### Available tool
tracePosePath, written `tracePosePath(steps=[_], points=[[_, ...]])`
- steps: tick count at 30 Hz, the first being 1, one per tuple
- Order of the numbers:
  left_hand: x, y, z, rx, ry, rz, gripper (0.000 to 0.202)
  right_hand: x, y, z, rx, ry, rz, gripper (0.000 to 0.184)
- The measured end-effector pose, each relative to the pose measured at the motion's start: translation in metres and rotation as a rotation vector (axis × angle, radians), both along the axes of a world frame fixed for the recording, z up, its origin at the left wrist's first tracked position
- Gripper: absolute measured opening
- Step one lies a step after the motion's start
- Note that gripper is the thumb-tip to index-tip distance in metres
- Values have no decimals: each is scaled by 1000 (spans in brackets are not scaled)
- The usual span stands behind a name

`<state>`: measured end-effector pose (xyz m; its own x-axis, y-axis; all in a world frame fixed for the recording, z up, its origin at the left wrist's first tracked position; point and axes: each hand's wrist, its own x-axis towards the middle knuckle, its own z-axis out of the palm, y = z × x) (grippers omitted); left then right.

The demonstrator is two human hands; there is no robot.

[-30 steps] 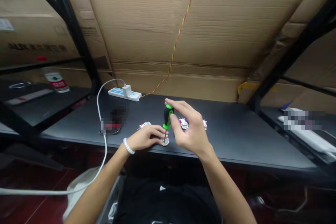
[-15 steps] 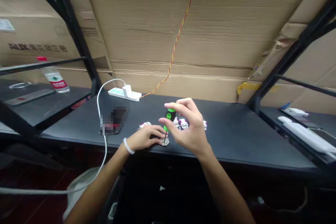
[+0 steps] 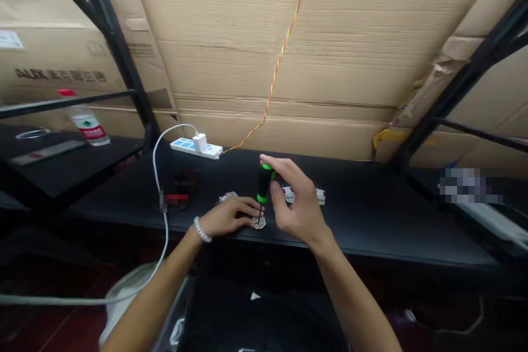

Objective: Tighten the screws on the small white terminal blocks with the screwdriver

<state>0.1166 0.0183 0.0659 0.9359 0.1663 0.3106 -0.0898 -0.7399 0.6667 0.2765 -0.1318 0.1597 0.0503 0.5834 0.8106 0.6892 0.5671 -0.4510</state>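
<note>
the right hand [image 3: 299, 206] has its fingers clamped on a green-and-black screwdriver [image 3: 264, 184], upright, tip on a small white part [image 3: 259, 223] at the black table's [image 3: 371, 214] front edge. the left hand [image 3: 229, 217] lies flat, fingers together, pinning that part.

You worked in dim light. What there was fell from above and ahead onto the cardboard wall [image 3: 264, 38], the brightest area, evenly lit and free of glare. The black bench [image 3: 371, 214] gave back only a faint sheen, and everything below its front edge sank into near-black shadow. Your right hand [image 3: 297, 206] and left hand [image 3: 229, 217] were soft-edged, so the left one's grip was unreadable. The screwdriver [image 3: 264, 184] showed the one vivid colour. The wide lens splayed the frame bars [image 3: 111, 38] outward at the edges.
</note>
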Motion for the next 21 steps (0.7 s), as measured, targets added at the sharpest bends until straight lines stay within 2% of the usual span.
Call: tracePosePath(steps=[5,7,11,16,18,21], points=[[0,0,-2,-7,-7,14,13,-1,1,-1,55,24,-125,32],[0,0,-1,-4,-1,16,14,-1,2,-1,52,17,-102,31],[0,0,0,1,4,-3,15,-1,-1,0,33,1,12,45],[-1,-1,0,-9,-3,22,12,-2,1,-2,85,26,-96,32],[0,-1,1,-9,0,15,13,-2,1,-3,63,17,-79,32],[0,-1,2,-6,10,-1,15,-1,0,-2,33,-14,-6,44]])
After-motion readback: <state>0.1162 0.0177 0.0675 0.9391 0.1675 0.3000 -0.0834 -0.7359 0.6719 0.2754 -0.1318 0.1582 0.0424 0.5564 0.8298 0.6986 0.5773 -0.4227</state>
